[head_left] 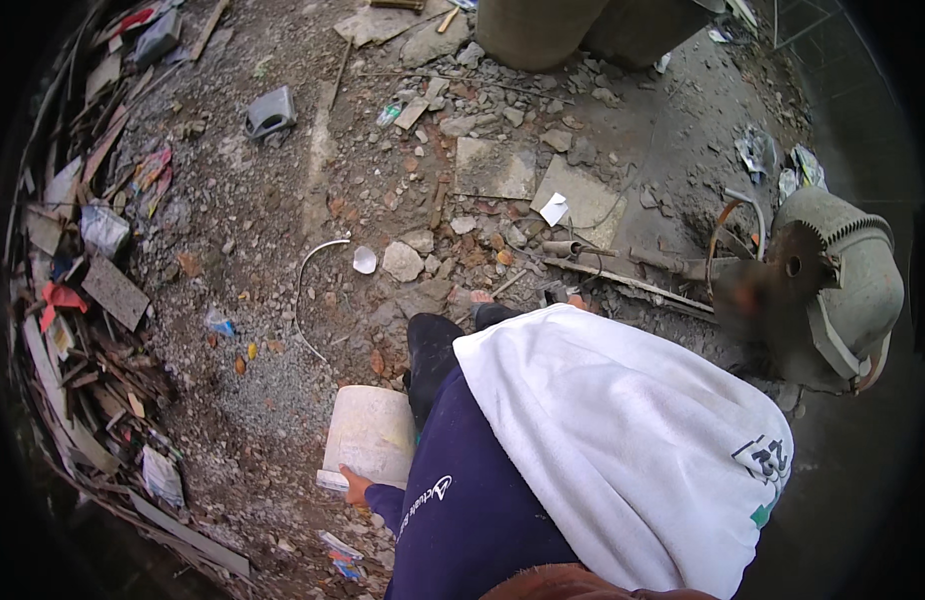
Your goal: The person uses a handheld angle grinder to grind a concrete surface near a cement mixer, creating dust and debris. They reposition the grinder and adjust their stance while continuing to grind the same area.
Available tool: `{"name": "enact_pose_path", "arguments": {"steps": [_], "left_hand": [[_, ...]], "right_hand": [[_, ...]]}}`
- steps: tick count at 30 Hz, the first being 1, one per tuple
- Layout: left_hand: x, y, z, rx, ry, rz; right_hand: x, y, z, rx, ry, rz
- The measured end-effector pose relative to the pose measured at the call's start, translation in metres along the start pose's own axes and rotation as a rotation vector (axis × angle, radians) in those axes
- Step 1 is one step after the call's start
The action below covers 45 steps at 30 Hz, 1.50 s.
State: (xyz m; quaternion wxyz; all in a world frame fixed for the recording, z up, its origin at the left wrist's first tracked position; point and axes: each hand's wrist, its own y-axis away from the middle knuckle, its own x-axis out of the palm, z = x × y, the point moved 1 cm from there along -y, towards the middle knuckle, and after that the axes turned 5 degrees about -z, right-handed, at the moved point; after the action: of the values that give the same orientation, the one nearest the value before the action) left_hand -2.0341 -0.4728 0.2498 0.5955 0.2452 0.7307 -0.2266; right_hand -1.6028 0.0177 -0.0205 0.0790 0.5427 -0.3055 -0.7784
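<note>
My left hand (356,487), at the end of a dark blue sleeve, grips the rim of a dirty off-white bucket (370,432). The bucket is tipped beside my left leg, with its rim toward the lower edge and its inside hidden. Past the edge of the white cloth (613,430) that covers much of my body, a small bit of skin shows, seemingly my right hand (579,302). It is close to a small grey object (554,295) on the rubble; its fingers are mostly hidden. A black boot (432,355) is beside the bucket.
A cement mixer drum (853,265) with a toothed ring stands at right, by pipes and a plank (633,283). Large round containers (538,30) stand at the back. Broken slabs (495,168), a bent white tube (301,290) and a grey jug (271,112) lie around. Wood scraps (118,295) pile at left.
</note>
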Motion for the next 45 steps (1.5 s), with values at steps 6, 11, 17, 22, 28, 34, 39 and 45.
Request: {"name": "enact_pose_path", "arguments": {"steps": [6, 11, 17, 22, 28, 34, 39, 45], "left_hand": [[0.051, -0.049, -0.19, 0.138, 0.03, 0.008], [0.141, -0.035, -0.401, 0.341, 0.018, 0.123], [0.212, 0.006, -0.65, 0.574, 0.037, 0.221], [0.214, 0.113, -0.788, 0.955, -0.007, 0.269], [0.21, 0.285, -0.853, 1.485, 0.205, 0.578], [0.198, 0.432, -0.874, 1.87, 0.216, 0.694], [0.183, 0.578, -0.857, 2.267, 0.231, 0.773], [0.142, 0.764, -0.82, 2.542, 0.241, 1.038]], "right_hand": [[-0.052, 0.055, 0.154, -0.162, -0.078, 0.243], [-0.025, 0.073, 0.201, -0.012, -0.086, 0.201], [-0.006, 0.063, 0.317, 0.419, -0.341, 0.061], [0.018, 0.097, 0.358, 0.581, -0.426, -0.065], [0.134, 0.071, 0.368, 0.479, -0.475, -0.055], [0.134, 0.034, 0.413, 0.604, -0.581, 0.087], [0.078, -0.008, 0.43, 0.729, -0.702, 0.017], [0.005, -0.052, 0.439, 0.832, -0.805, -0.059]]}}
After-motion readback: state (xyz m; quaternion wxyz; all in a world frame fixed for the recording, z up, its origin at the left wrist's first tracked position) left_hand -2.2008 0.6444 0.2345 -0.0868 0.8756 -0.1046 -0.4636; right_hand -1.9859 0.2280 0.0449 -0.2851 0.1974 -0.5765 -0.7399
